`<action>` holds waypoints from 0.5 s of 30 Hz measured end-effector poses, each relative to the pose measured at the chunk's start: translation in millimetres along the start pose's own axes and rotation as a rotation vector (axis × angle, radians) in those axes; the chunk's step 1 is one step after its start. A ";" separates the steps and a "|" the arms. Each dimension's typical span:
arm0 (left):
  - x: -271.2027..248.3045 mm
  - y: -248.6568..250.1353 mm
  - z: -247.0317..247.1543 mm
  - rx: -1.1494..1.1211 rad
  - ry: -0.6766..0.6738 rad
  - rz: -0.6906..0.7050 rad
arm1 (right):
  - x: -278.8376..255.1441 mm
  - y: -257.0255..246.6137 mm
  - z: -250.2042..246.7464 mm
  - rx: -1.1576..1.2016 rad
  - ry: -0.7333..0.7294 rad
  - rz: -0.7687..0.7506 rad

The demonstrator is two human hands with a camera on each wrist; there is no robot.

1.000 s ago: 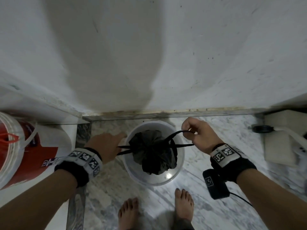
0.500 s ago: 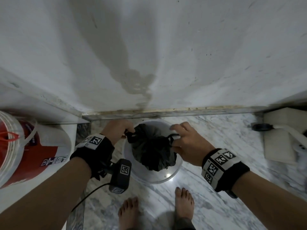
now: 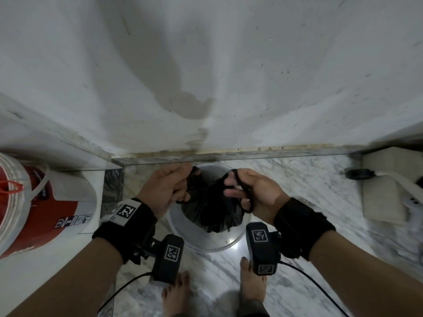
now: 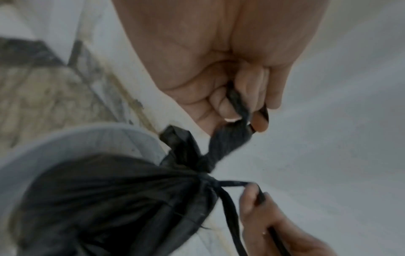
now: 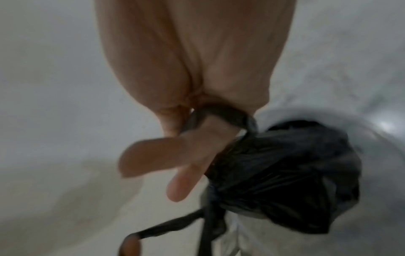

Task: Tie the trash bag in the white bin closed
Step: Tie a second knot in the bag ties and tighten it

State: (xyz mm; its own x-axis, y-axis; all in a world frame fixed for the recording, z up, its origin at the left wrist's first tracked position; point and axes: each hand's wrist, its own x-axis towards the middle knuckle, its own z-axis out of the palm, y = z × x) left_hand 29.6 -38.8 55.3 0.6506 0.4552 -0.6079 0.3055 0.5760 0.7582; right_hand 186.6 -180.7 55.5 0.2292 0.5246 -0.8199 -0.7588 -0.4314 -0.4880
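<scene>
Standing at six o'clock in the head view are two bare feet (image 3: 176, 294) on the marble floor (image 3: 297, 282). Just beyond them the white bin (image 3: 206, 243) holds the black trash bag (image 3: 212, 209), its mouth gathered into a bunch. A second ago the hands were spread wide to nine and three o'clock, pulling the drawstrings taut; now both have closed in over the bag. The left hand (image 3: 166, 191), at ten o'clock of the bin, pinches a strap (image 4: 238, 107) between thumb and curled fingers. The right hand (image 3: 254, 193), at two o'clock, has a loop (image 3: 246, 197) wound round its fingers, two of them stretched out. By my reading the cinching is done and the knot is now being formed. Farthest off at twelve o'clock stands the stained wall (image 3: 206, 65); a red bucket (image 3: 27, 207) sits at nine.
</scene>
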 end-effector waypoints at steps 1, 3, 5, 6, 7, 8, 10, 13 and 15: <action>-0.3 -0.9 2.8 -0.084 -0.037 -0.039 | 0.5 -1.2 1.1 0.125 -0.035 0.024; 0.3 -4.4 7.6 -0.153 -0.096 -0.095 | 2.1 -3.2 7.1 0.235 -0.112 0.037; 1.7 -7.3 13.8 -0.106 -0.127 -0.114 | 5.4 -3.7 12.7 0.285 -0.150 0.045; 1.8 -8.0 17.3 -0.072 -0.144 -0.111 | 6.9 -3.5 15.2 0.328 -0.166 0.042; 1.3 -8.1 20.3 -0.036 -0.161 -0.103 | 8.0 -3.6 17.7 0.368 -0.181 0.024; 1.9 -8.6 23.1 -0.011 -0.180 -0.100 | 9.8 -4.3 19.2 0.392 -0.188 -0.004; 3.8 -10.0 27.1 0.012 -0.192 -0.109 | 14.1 -7.3 23.1 0.377 -0.180 -0.067; 4.6 -14.2 32.5 -0.144 -0.182 -0.137 | 16.7 -14.6 29.6 0.148 -0.091 -0.136; 5.5 -13.6 35.8 -0.283 -0.191 -0.170 | 15.2 -16.6 30.3 -0.099 -0.053 -0.164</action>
State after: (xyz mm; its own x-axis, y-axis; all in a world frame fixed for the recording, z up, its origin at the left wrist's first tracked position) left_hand 53.9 -68.5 50.1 0.7328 0.2176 -0.6447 0.2337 0.8094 0.5388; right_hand 184.2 -143.4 60.2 0.3102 0.6303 -0.7117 -0.6499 -0.4058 -0.6426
